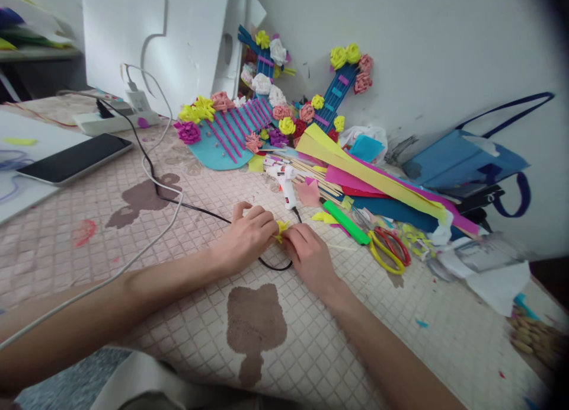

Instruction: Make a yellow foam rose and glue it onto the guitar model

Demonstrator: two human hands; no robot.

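A small yellow paper flower [281, 230] is pinched between my two hands near the middle of the table. My left hand [246, 235] closes on it from the left, fingers bent. My right hand [310, 253] grips its other side with fingertips pressed together; fingers hide part of it. Just beyond the hands lies a white glue gun [287, 188], its black cord running down by my right hand. To the right are a green cutter knife [344, 221] and scissors with red and yellow handles [391, 251].
Paper-flower-covered blue guitar shapes [226, 140] lean at the back. Crepe paper strips [373, 176] and thin wooden sticks lie behind the glue gun. A tablet [75, 157] and power strip [118, 121] are at left, with a white cable [171, 211] crossing over my left arm. A blue bag [466, 158] stands right.
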